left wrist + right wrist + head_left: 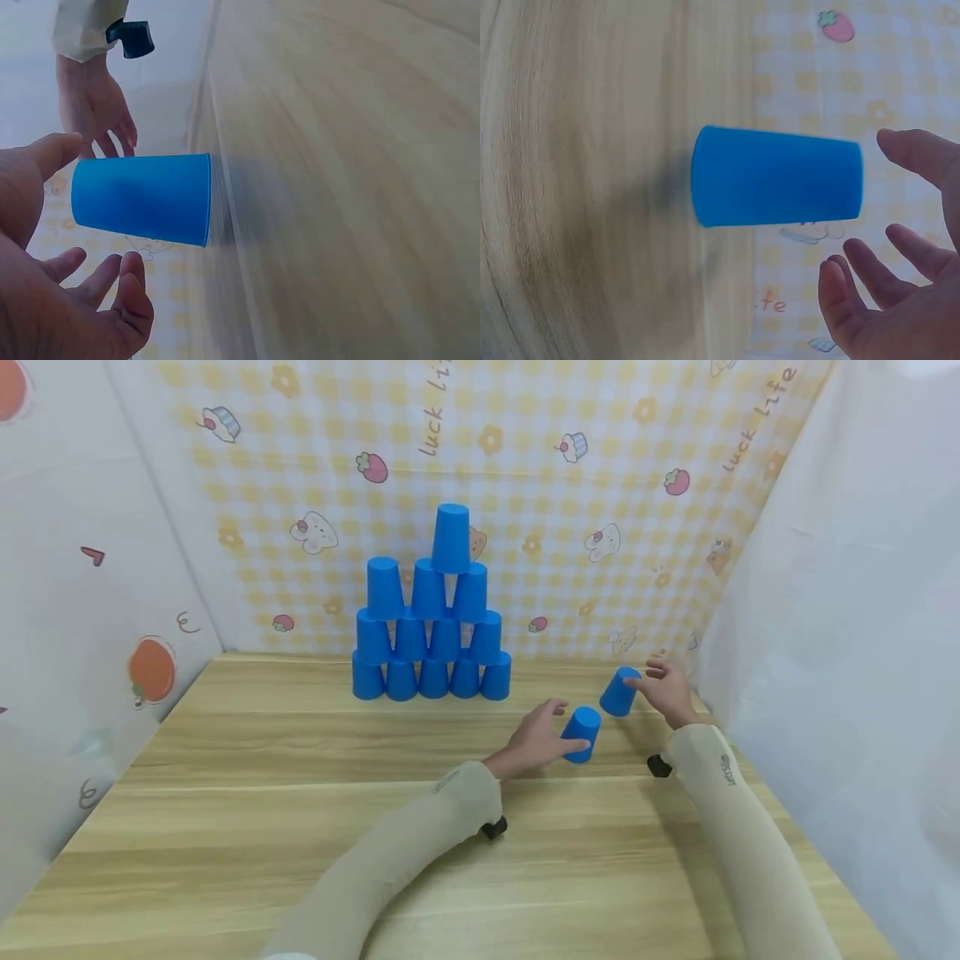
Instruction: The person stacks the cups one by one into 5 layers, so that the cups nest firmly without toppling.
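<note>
Two blue cups stand upside down on the right side of the table. Around the nearer cup [582, 735] my left hand [536, 742] spreads its thumb and fingers. In the left wrist view a gap shows between the fingertips [133, 281] and this cup [142, 199]; whether the thumb touches it I cannot tell. My right hand [666, 692] is beside the farther cup [619, 692], thumb and fingers apart. The right wrist view has that cup [780, 178] just beyond the loosely bent fingers [877, 277], not gripped.
Several more blue cups form a pyramid [427, 639] at the back of the wooden table [300, 827], with a single cup [452, 539] on top. A yellow checked cloth [570, 527] hangs behind. White sheets [840, 610] border both sides.
</note>
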Motion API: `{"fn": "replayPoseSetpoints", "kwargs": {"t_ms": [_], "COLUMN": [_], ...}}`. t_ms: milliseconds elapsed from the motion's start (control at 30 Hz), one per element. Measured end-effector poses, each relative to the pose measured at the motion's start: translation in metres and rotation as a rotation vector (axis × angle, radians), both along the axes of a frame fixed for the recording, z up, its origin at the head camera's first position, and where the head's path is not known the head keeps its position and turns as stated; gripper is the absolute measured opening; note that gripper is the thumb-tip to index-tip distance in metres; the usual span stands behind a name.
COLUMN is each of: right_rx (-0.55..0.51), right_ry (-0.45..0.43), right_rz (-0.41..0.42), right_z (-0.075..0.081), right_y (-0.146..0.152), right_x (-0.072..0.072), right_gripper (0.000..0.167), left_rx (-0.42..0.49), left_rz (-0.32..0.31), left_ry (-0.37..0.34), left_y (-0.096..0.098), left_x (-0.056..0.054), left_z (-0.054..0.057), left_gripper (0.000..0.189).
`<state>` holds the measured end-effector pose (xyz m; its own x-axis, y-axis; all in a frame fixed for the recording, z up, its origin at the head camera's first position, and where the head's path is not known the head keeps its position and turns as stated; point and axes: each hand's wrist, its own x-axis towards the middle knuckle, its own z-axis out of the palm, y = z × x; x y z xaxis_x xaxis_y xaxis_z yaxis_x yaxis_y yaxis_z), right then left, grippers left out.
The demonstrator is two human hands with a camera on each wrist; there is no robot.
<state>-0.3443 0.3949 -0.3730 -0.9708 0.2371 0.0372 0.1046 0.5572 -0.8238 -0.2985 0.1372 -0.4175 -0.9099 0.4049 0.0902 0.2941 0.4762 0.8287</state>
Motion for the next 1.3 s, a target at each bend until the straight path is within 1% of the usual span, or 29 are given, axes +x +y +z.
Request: {"fn": "replayPoseSetpoints", "kwargs": {"t_ms": [67,267,433,533,667,833,900,1000,1133,1233,1300], "right_rx": [0.014,0.053,0.051,0.045,0.043,0.035,0.029,0.031,0.048,0.068,0.072], "right_ry": [0.009,0.017,0.020,0.002,-0.024,-0.016,-0.012,-0.012,-0.012,-0.013,0.002], "right_rz": [0.003,0.054,0.050,0.067,0.102,0.120,0.120,0.113,0.107,0.109,0.122], "right_z": [-0.003,-0.008,-0.013,-0.016,-0.018,-0.018,-0.018,-0.016,-0.009,-0.001,0.005], "right_y": [0.001,0.004,0.006,0.004,0.000,-0.004,-0.006,-0.007,-0.011,-0.015,-0.017], "right_x": [-0.003,-0.009,-0.010,-0.010,-0.010,-0.012,-0.014,-0.015,-0.018,-0.018,-0.018], "right_gripper": [0.075,0.074,0.061,0.054,0.053,0.055,0.056,0.058,0.063,0.066,0.065], "left_rx": [-0.001,-0.014,-0.019,-0.016,-0.015,-0.008,-0.002,0.031,0.078,0.075,0.066], "left_rz": [0.003,0.022,0.024,0.036,0.053,0.047,0.043,0.032,0.028,0.035,0.039], "left_ry": [0.002,0.043,0.018,-0.005,-0.022,-0.017,-0.018,-0.015,-0.003,0.013,0.024], "left_y": [0.004,0.008,0.013,0.015,0.015,0.013,0.011,0.008,-0.001,-0.010,-0.016], "left_x": [-0.001,-0.004,-0.004,-0.003,-0.003,-0.003,-0.003,-0.003,-0.006,-0.009,-0.011], "left_z": [0.001,0.002,-0.004,-0.007,-0.009,-0.009,-0.008,-0.006,0.000,0.006,0.010], "left_gripper": [0.073,0.065,0.063,0.058,0.053,0.052,0.053,0.052,0.051,0.052,0.053]}}
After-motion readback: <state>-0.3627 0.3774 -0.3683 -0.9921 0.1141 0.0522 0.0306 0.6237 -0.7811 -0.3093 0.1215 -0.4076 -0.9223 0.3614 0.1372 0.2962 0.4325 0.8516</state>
